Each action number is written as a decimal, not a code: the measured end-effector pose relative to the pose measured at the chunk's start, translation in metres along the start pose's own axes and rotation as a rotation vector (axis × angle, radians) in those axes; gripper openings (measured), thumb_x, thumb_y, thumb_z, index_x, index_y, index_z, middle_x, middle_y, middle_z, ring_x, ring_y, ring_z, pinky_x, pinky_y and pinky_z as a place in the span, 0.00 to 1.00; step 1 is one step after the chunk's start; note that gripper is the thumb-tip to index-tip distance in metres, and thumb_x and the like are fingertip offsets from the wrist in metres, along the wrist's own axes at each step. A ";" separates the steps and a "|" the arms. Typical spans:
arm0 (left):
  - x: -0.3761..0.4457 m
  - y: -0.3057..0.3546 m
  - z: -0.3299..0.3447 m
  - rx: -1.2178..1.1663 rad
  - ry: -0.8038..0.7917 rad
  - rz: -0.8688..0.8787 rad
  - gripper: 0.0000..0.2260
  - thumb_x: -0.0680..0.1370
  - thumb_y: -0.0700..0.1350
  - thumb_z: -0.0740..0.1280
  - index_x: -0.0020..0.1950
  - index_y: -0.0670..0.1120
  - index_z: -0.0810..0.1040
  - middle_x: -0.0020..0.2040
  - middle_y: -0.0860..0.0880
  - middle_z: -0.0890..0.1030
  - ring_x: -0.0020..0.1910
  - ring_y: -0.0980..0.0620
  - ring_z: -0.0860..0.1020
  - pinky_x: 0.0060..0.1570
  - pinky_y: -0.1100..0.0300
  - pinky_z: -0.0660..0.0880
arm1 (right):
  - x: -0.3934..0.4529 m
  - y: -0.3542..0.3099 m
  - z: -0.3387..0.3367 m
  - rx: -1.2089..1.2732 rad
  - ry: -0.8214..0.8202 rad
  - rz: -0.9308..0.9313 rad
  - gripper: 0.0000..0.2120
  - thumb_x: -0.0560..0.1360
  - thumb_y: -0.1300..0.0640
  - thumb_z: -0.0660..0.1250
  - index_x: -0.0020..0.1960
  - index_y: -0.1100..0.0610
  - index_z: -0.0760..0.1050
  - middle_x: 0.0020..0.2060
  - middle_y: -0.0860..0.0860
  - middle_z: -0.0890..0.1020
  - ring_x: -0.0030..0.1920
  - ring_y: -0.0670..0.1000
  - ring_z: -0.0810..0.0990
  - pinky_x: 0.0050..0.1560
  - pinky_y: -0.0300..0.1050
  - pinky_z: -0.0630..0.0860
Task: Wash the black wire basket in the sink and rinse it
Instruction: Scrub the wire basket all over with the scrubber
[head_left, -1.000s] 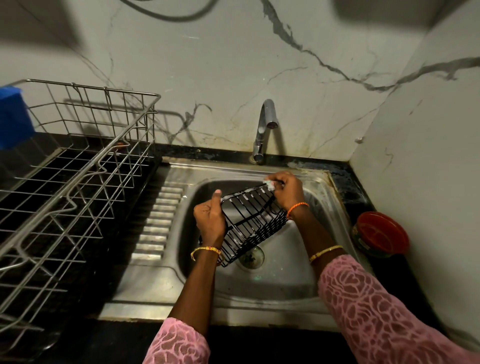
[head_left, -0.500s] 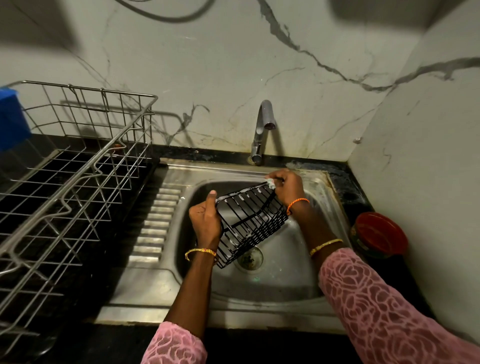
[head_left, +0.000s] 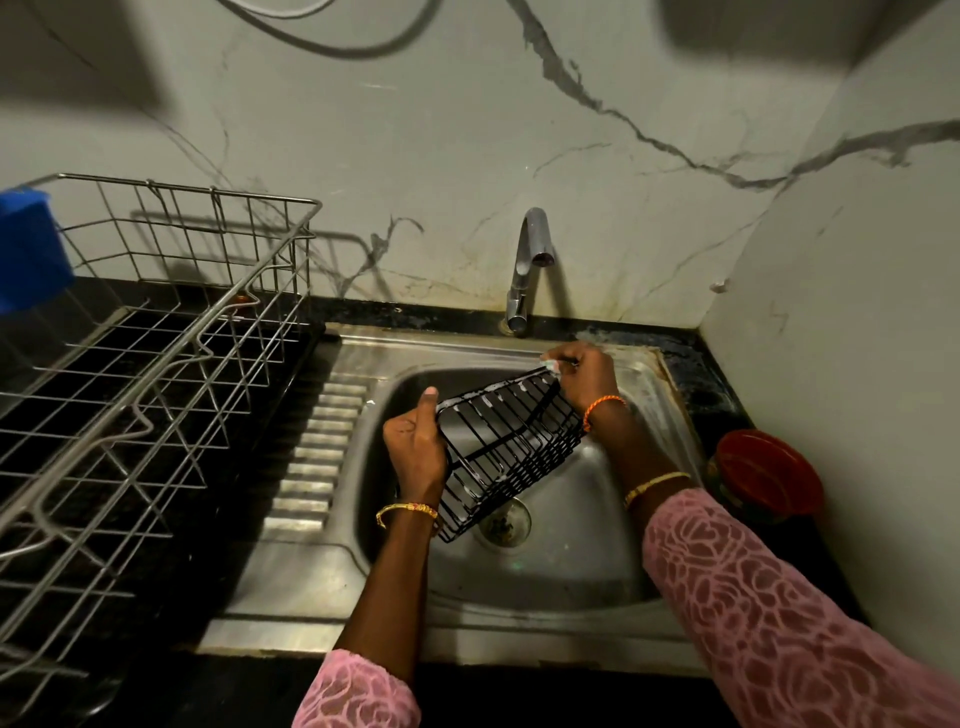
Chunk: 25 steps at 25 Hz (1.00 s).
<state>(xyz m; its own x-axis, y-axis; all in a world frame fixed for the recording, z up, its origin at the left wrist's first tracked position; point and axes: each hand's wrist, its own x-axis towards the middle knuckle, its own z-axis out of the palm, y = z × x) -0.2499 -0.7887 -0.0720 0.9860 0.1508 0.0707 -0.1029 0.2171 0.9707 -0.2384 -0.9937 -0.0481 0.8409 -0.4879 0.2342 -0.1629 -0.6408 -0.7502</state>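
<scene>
The basket (head_left: 511, 447) hangs tilted over the sink (head_left: 566, 566) bowl, above the drain (head_left: 506, 521), its low corner nearest the drain and its high corner at the far right. The left hand (head_left: 415, 447) grips the basket's left edge, fingers curled round the wire and thumb straight up. The right hand (head_left: 584, 376) holds the far right corner, fingers curled together and pinching a small pale thing against the wire; what it is cannot be told. The tap (head_left: 527, 270) stands at the far rim of the sink, with no water seen running. A steel rack (head_left: 156, 364) sits on the dark counter to the left, a blue block (head_left: 28, 249) at its far left. A red lid (head_left: 769, 475) lies right of the sink.
</scene>
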 end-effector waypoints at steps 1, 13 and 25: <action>-0.001 0.000 -0.001 -0.004 -0.006 -0.001 0.18 0.79 0.39 0.64 0.29 0.41 0.68 0.28 0.47 0.64 0.27 0.51 0.61 0.29 0.59 0.59 | 0.006 0.004 -0.004 0.004 0.026 0.065 0.10 0.72 0.72 0.63 0.50 0.66 0.80 0.49 0.60 0.83 0.52 0.55 0.80 0.48 0.28 0.67; 0.007 0.006 -0.002 -0.010 0.019 0.045 0.23 0.79 0.36 0.63 0.25 0.47 0.61 0.17 0.57 0.61 0.20 0.61 0.57 0.24 0.65 0.55 | 0.011 0.002 -0.008 0.079 0.186 0.122 0.12 0.73 0.72 0.61 0.50 0.64 0.81 0.51 0.60 0.82 0.53 0.57 0.79 0.56 0.37 0.70; 0.006 0.002 -0.003 -0.008 0.060 0.027 0.22 0.79 0.37 0.63 0.26 0.46 0.63 0.21 0.57 0.62 0.22 0.61 0.58 0.25 0.64 0.58 | -0.042 -0.042 0.017 0.008 0.007 -0.194 0.12 0.74 0.72 0.61 0.51 0.64 0.80 0.49 0.55 0.79 0.49 0.49 0.76 0.52 0.28 0.69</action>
<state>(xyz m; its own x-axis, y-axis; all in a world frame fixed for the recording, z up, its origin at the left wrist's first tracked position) -0.2441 -0.7844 -0.0704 0.9733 0.2140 0.0833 -0.1310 0.2195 0.9668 -0.2580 -0.9369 -0.0369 0.8523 -0.3603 0.3792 0.0061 -0.7182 -0.6959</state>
